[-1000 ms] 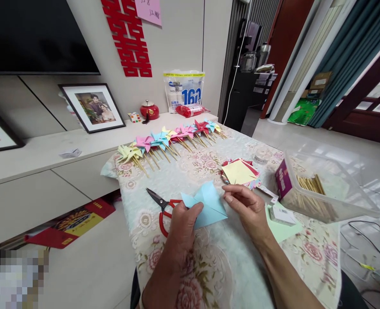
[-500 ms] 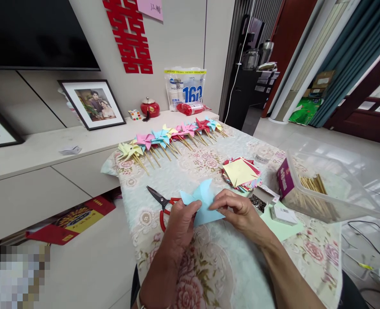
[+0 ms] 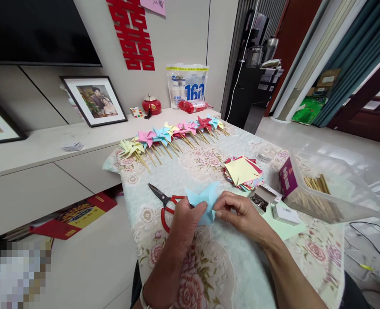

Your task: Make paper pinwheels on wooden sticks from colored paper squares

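I have the light-blue paper [image 3: 205,201] pinched between both hands just above the near middle of the surface [image 3: 183,171]. My left hand [image 3: 187,219] grips its left part between thumb and fingers; my right hand [image 3: 241,212] nips the right edge with its fingertips, and the corners are bent in toward the middle. By my judgement I am at the folding step of a pinwheel, gathering the points to the centre.

The next move, as I judge it, calls for a steady pinch with one hand so the gathered points do not spring apart, which frees the other hand. The small open box of pins [image 3: 259,201] lies just right of my right hand, and the clear tub of sticks [image 3: 321,193] farther right. The red-handled scissors [image 3: 164,204] lie just left of my left hand, the stack of coloured squares [image 3: 243,172] beyond, and the finished pinwheels [image 3: 170,135] along the far edge.
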Available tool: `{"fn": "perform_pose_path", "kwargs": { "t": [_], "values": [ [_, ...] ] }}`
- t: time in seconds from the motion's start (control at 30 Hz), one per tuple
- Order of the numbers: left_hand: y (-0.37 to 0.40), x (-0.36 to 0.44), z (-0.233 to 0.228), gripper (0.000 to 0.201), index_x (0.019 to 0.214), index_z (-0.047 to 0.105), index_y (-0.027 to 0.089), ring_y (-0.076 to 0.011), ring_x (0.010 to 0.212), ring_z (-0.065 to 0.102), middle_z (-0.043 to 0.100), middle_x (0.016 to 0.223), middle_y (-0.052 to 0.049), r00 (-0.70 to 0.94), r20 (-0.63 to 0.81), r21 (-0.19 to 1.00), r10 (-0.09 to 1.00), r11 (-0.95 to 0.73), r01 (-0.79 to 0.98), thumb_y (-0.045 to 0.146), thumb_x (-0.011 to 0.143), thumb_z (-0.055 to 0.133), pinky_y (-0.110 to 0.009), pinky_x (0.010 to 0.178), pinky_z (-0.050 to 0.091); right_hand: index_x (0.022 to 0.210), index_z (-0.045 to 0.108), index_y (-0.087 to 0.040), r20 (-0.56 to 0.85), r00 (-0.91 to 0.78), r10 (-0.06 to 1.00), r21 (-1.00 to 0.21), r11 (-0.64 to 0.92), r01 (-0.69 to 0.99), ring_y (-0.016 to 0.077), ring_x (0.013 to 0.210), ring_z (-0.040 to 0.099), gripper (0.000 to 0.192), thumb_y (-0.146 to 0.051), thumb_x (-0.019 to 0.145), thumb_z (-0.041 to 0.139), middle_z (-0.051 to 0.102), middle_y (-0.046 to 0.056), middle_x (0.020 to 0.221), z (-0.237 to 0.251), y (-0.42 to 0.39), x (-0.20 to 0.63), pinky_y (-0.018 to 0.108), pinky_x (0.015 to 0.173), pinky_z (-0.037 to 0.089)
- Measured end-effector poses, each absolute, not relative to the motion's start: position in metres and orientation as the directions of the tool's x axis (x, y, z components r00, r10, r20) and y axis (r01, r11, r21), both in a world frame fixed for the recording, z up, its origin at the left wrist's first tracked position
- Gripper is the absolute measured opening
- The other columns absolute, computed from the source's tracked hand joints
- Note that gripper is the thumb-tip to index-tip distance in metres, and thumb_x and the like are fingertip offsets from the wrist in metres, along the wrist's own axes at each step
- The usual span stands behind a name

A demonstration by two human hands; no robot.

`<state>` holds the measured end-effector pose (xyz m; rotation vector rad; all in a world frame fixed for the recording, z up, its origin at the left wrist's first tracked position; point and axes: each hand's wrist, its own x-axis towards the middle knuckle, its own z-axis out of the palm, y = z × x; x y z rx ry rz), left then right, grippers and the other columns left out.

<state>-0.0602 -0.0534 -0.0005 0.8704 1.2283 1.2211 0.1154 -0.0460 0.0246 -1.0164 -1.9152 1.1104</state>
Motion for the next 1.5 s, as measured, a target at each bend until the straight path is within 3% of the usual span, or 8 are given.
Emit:
{"fn": "perform_pose_path", "kwargs": {
  "t": [0.47, 0.97, 1.5],
  "values": [
    [-0.048, -0.057, -0.017, 0.024, 0.071, 0.067, 0.015, -0.0133, 0.052, 0.049, 0.058, 0.057, 0.002, -0.087, -0.245, 0.956, 0.966, 0.225, -0.189, 0.035, 0.058, 0.072, -0.025, 0.052, 0.04, 0.069, 0.06, -0.018, 0.006, -0.271, 0.963, -0.957, 0.084, 0.276, 0.0118, 0.06, 0.042, 0.011, -0.024, 0.078, 0.061, 0.051, -0.004, 0.064, 0.014, -0.046, 0.103, 0.025, 0.055, 0.031],
    [-0.05, -0.055, -0.006, 0.017, 0.061, 0.061, 0.017, -0.0118, 0.051, 0.047, 0.055, 0.055, 0.003, -0.131, -0.242, 0.967, 0.961, 0.228, -0.114, 0.03, 0.058, 0.072, -0.023, 0.049, 0.039, 0.065, 0.057, -0.019, 0.032, -0.2, 0.979, -0.925, 0.105, 0.365, 0.0131, 0.06, 0.042, 0.011, -0.026, 0.074, 0.057, 0.049, -0.003, 0.061, 0.011, -0.046, 0.099, 0.026, 0.055, 0.032],
    [-0.049, -0.056, -0.017, 0.022, 0.074, 0.071, 0.014, -0.0157, 0.057, 0.055, 0.064, 0.061, 0.0, -0.116, -0.219, 0.972, 0.969, 0.206, -0.113, 0.031, 0.061, 0.073, -0.025, 0.053, 0.044, 0.063, 0.054, -0.02, 0.036, -0.189, 0.981, -0.911, 0.11, 0.397, 0.0128, 0.059, 0.04, 0.011, -0.024, 0.073, 0.056, 0.047, -0.004, 0.06, 0.01, -0.046, 0.099, 0.024, 0.053, 0.031]
  ]
}}
